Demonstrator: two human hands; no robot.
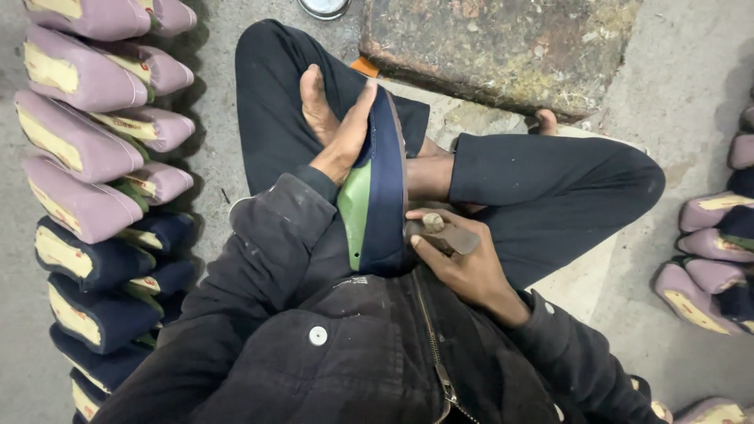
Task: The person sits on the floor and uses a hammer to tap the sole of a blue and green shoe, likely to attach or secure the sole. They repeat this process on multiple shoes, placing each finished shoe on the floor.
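I sit cross-legged on the floor. My left hand (345,137) grips the upper end of a navy shoe upper (383,188) stretched over a green plastic last (355,213), held upright on edge in my lap. My right hand (463,263) holds a small wooden-handled tool (441,233) with its head pressed against the right side of the shoe near the lower end. My bare foot (316,102) lies just left of the left hand.
A row of lasted shoes, purple (78,141) further away and navy (102,259) nearer, lines the floor on the left. More purple and navy ones (711,259) lie at the right. A worn stone block (503,47) sits ahead, with a round metal tin (323,7) beside it.
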